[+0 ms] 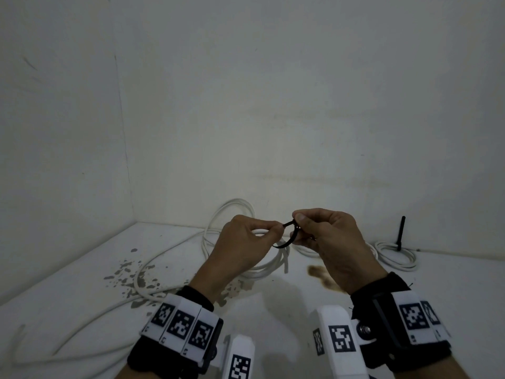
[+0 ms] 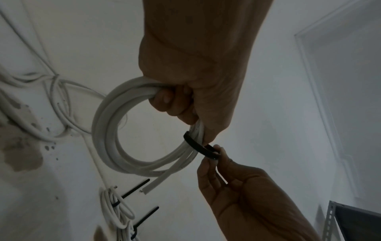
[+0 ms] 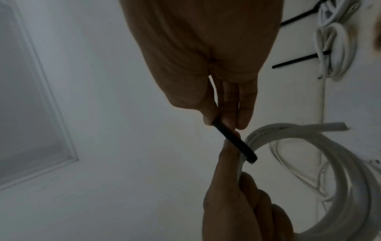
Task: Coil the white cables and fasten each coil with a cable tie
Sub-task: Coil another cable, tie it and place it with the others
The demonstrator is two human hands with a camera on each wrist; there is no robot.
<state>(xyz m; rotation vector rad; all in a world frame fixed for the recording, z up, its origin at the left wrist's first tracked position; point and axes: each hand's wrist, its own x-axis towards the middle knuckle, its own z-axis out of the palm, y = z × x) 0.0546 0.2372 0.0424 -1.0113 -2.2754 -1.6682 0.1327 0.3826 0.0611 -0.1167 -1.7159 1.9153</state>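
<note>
Fastening step: left hand (image 2: 191, 78) grasps the white coil (image 2: 111, 130) mid-frame, right hand (image 2: 243, 192) pinches the black cable tie (image 2: 198, 146) looped round it. Next, likely thread tail through head and pull tight.

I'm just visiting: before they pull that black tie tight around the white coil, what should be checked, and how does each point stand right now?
1. Left hand grips the coil firmly: ok.
2. Cable tie wraps round all the coil's strands: ok, as far as the left wrist view shows.
3. Right hand pinches the tie: ok.
4. Tie's tail threaded through its head: cannot tell, fingers hide it.
5. Coil's loose end tucked into the bundle: not ok, it sticks out.
6. Tied coils lie apart from this one: ok.
</note>
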